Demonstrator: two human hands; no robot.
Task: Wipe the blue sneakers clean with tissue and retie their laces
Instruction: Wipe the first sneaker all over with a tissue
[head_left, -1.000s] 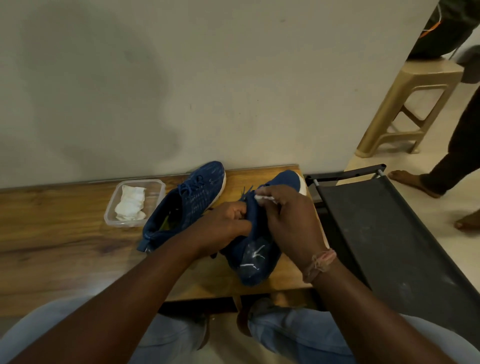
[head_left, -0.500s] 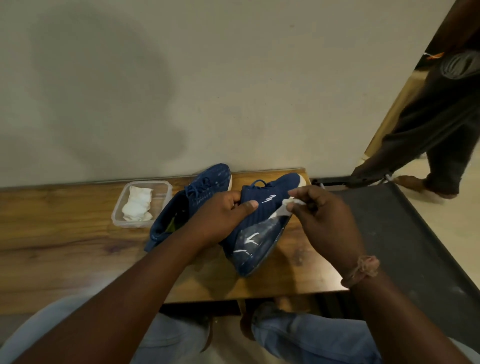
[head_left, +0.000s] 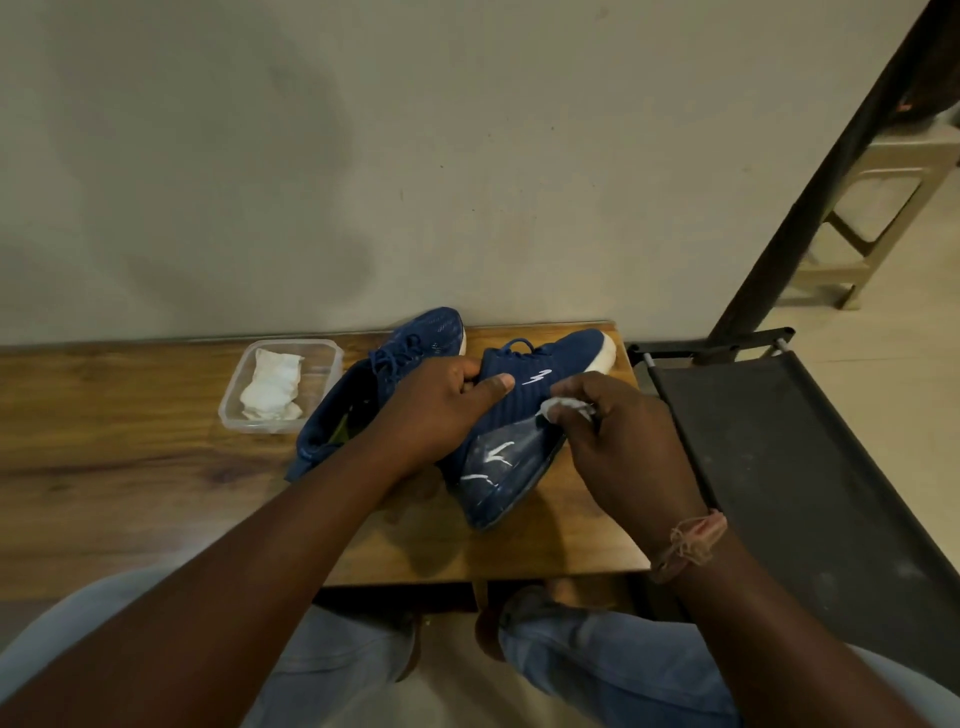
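Two blue sneakers lie on the wooden table (head_left: 130, 467). The right sneaker (head_left: 524, 426) is tipped with its heel toward me, white marks on its glossy heel panel. My left hand (head_left: 436, 410) grips it at the collar, thumb over the tongue side. My right hand (head_left: 618, 441) pinches a small wad of white tissue (head_left: 563, 406) against the sneaker's side near the heel. The left sneaker (head_left: 384, 379) rests behind my left hand, partly hidden, its blue laces showing.
A clear plastic tub (head_left: 317, 358) holding white tissues stands left of the sneakers near the wall. A black cot-like frame (head_left: 779, 467) abuts the table's right end. A beige plastic stool (head_left: 883, 197) stands at the far right behind a dark diagonal shape.
My right hand with the tissue has slid from the sneaker's top down to its right side. The sneaker has turned, showing its tongue and heel panel. A person passed on the right.
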